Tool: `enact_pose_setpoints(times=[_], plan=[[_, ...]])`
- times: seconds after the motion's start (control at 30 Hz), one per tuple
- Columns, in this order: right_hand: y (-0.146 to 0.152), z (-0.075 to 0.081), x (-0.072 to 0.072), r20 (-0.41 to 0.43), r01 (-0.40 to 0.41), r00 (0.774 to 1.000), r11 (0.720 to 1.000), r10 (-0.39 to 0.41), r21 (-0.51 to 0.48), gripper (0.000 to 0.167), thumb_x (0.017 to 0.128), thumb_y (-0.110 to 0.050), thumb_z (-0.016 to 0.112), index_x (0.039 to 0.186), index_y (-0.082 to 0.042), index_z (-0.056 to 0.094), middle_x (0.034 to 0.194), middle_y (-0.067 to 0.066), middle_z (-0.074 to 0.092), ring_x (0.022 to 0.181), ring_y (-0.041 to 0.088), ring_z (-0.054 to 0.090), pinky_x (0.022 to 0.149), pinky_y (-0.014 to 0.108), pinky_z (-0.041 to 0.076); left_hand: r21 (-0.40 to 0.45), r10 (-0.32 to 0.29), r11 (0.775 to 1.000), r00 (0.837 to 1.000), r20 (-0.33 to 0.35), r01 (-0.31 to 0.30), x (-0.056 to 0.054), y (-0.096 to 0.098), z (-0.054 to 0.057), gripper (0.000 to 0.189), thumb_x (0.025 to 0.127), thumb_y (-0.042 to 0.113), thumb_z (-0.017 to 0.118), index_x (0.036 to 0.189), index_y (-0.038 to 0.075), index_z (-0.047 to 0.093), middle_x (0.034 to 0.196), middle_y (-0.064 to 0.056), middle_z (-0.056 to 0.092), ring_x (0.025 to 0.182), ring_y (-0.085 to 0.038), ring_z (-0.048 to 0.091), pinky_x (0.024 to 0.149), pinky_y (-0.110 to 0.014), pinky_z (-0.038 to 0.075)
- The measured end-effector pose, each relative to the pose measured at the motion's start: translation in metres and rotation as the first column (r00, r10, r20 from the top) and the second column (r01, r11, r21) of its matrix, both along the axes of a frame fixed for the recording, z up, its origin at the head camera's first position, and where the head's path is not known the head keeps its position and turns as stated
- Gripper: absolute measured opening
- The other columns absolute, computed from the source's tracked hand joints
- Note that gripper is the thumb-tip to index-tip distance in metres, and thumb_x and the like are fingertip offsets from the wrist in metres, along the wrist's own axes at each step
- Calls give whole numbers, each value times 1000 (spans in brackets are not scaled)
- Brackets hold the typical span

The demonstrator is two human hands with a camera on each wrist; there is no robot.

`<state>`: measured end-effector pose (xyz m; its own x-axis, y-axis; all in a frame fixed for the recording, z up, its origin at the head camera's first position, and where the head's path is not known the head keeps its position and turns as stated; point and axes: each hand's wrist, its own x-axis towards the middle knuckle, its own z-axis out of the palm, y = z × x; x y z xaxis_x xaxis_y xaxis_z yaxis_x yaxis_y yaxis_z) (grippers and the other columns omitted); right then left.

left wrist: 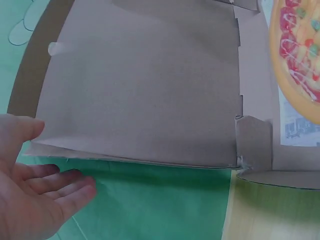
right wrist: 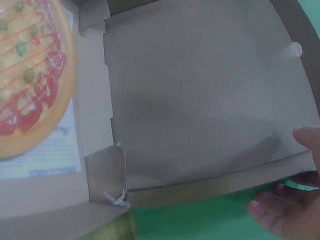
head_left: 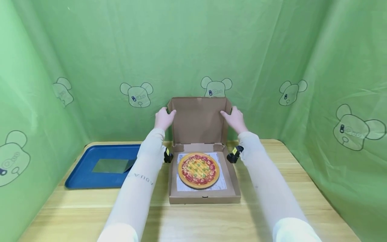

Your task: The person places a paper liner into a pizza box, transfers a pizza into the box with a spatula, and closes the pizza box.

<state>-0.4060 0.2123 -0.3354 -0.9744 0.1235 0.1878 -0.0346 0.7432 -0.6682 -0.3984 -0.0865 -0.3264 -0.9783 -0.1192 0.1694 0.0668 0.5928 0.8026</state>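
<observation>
A brown cardboard pizza box lies with its lid (head_left: 198, 121) standing up at the back. In its base (head_left: 205, 200) sits a round pizza (head_left: 198, 170) on a printed paper sheet (head_left: 222, 174). My left hand (head_left: 164, 118) is at the lid's upper left corner, its thumb over the edge and its relaxed fingers spread outside the side wall, as the left wrist view shows. At the upper right corner, my right hand (head_left: 236, 119) reaches its thumb over the lid's inner face, the other fingers loosely bent beyond the side wall.
Left of the box is a blue tray (head_left: 81, 168) bearing a flat greenish plate-like piece (head_left: 110, 165) with a dark end, partly covered by my left sleeve. Both stand on a wooden table (head_left: 205, 222). Green curtains (head_left: 181, 50) with bear drawings enclose the back and sides.
</observation>
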Motion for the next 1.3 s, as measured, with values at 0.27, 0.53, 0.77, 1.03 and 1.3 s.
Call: enact_pose_setpoints(times=[0.27,0.53,0.77,1.03,1.3], plan=[[-9,3,-4,-20,38,999,999,-37,26,60,102,-25,44,147,10,25,147,34,37,136,47,38,113,54,37,-34,63,997,998,-20,-64,-11,6,7,41,99,29,53,127,-1,58,126,-22,64,115,-37,61,100,-47,50],[-10,3,-5,-101,59,994,996,-51,70,31,102,-14,38,120,9,48,117,32,58,112,48,56,93,55,50,-109,83,990,993,-84,-92,-13,7,9,32,101,20,47,115,-2,66,114,-22,69,107,-39,64,95,-48,52],[-10,11,-5,-118,70,991,993,-58,95,33,102,-13,38,124,10,48,119,32,58,111,47,58,92,54,51,-130,67,988,993,-97,-80,-11,8,18,34,102,20,45,123,0,63,125,-20,65,114,-38,62,100,-47,50],[-7,22,2,-206,63,977,997,-50,54,23,102,-13,40,108,7,51,103,28,60,96,42,59,82,51,52,-88,62,993,987,-149,-75,-4,9,30,32,101,19,45,117,0,65,116,-18,69,106,-35,66,95,-46,53],[-5,27,15,-222,33,974,998,-43,-50,23,102,-13,41,112,5,50,101,25,59,86,33,57,72,39,52,-34,29,999,973,-230,-38,2,7,28,29,101,19,46,107,1,68,98,-17,71,87,-31,64,81,-42,55]])
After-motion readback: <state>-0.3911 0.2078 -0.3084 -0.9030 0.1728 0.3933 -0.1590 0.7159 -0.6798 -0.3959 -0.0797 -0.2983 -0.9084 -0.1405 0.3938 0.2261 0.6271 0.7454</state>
